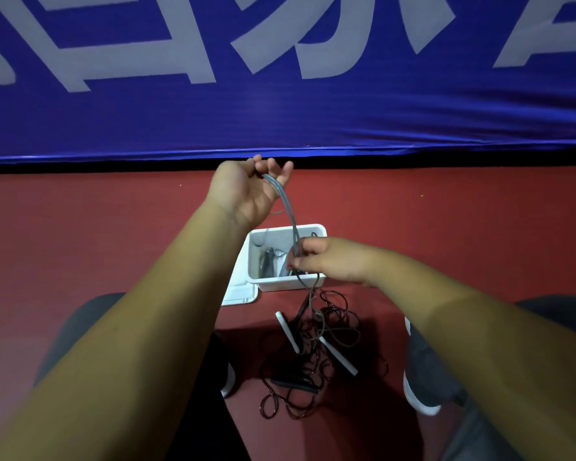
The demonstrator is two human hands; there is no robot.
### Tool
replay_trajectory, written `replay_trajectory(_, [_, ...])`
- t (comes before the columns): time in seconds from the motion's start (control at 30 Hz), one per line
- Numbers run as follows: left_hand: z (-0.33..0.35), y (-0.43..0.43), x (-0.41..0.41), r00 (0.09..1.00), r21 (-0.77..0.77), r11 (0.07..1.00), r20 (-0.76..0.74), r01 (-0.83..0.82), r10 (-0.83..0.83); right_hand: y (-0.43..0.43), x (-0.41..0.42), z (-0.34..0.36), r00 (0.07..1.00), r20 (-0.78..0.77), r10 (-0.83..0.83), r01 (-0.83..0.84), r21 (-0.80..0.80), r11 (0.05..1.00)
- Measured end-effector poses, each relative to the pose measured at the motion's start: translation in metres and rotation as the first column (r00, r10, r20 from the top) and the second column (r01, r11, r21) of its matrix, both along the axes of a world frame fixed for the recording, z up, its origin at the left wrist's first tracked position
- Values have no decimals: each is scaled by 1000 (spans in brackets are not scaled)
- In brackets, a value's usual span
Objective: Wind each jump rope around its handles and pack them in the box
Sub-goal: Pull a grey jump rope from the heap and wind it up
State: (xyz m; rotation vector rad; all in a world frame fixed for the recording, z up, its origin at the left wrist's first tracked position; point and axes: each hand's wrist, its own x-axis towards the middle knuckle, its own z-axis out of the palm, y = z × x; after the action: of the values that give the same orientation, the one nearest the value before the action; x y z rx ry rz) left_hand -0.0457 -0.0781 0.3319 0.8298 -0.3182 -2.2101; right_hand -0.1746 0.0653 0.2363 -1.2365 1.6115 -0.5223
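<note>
Red floor (113, 244) carries everything; a blue banner (280, 121) hangs behind. One white box (280, 285) stands on the floor, one lid (240, 294) lying at its left side, dark cords inside, count unclear. Nearer you: one tangle of dark cord (333, 324), two white handles (288, 331), a black handle (293, 382) at the tangle's near edge. Your left hand (243, 191) is raised, fingers curled round a loop of grey rope (288, 211). Your right hand (323, 261) pinches the same strands, fingers together, above the box, partly hiding it.
</note>
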Motion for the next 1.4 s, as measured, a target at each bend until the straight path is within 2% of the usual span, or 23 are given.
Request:
replay_trajectory(0.1, [-4, -13, 8, 990, -26, 992, 57, -124, 126, -1, 1, 8, 999, -34, -10, 9, -26, 1000])
replay_trajectory(0.2, [-9, -23, 14, 946, -77, 982, 267, -171, 185, -1, 3, 24, 988, 103, -116, 117, 6, 993])
replay_trajectory(0.27, [-12, -23, 18, 885, -118, 991, 453, -63, 110, -1, 3, 39, 935, 259, -243, 239, 48, 970])
replay_trajectory(0.37, [-12, -10, 18, 739, -111, 950, 656, 292, -151, -4, -2, 63, 793, 478, -377, 403, 53, 914])
replay_trajectory(0.43, [-13, 5, 14, 584, -132, 806, 756, 577, -294, -7, -7, 77, 685, 595, -421, 496, 41, 867])
replay_trajectory(0.5, [-19, 18, 11, 426, -130, 602, 822, 788, -379, -9, -12, 88, 582, 689, -432, 569, 34, 821])
replay_trajectory(0.6, [-36, 30, 10, 209, -75, 308, 878, 948, -431, -13, -19, 100, 401, 812, -424, 662, 64, 747])
replay_trajectory(0.67, [-45, 34, 11, 107, -44, 155, 900, 987, -423, -16, -24, 104, 265, 872, -412, 710, 113, 695])
replay_trajectory(0.73, [-54, 39, 13, 93, -68, 77, 915, 995, -392, -17, -30, 107, 122, 912, -393, 743, 178, 645])
replay_trajectory(0.8, [-64, 42, 11, 139, -132, 44, 926, 990, -351, -18, -37, 109, 3, 928, -372, 769, 236, 595])
replay_trajectory(0.87, [-68, 45, 10, 200, -195, 46, 931, 980, -306, -18, -43, 110, -82, 933, -352, 792, 275, 545])
replay_trajectory(0.93, [-69, 47, 7, 269, -257, 82, 902, 963, -337, -19, -48, 109, -135, 930, -341, 810, 302, 503])
replay_trajectory(1.0, [-63, 48, 4, 324, -286, 152, 850, 946, -416, -21, -54, 105, -129, 919, -372, 827, 307, 471])
replay_trajectory(1.03, [-57, 49, 2, 344, -285, 194, 827, 938, -444, -21, -57, 101, -91, 906, -414, 837, 295, 461])
replay_trajectory(1.13, [-39, 49, -2, 431, -315, 312, 787, 896, -443, -21, -61, 87, 136, 789, -599, 838, 232, 495])
replay_trajectory(1.23, [-24, 47, -4, 537, -384, 401, 739, 832, -408, -17, -62, 69, 361, 626, -692, 771, 218, 599])
replay_trajectory(1.3, [-18, 45, -5, 613, -423, 469, 683, 775, -397, -15, -58, 58, 476, 524, -706, 727, 217, 651])
replay_trajectory(1.4, [-11, 41, -7, 712, -432, 593, 583, 679, -391, -12, -48, 47, 601, 360, -714, 683, 233, 692])
